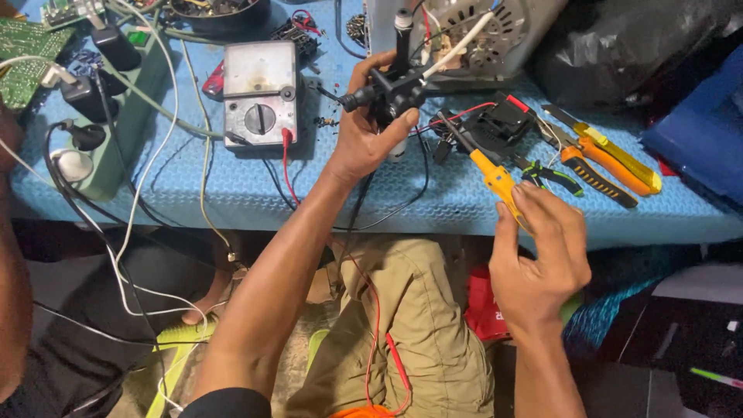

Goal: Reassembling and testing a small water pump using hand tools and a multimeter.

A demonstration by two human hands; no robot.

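Gripping black switch assy [391,93] w/ left hand [364,135] above the blue mat [232,190]; right hand [538,255] pinches yellow screwdriver [484,166], tip near the part. Risk: tip slips, nicks red wire [464,114].

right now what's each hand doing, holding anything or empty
Left hand: closed around a black plastic part with wires.
Right hand: holding a yellow-handled screwdriver, tip toward the black part.
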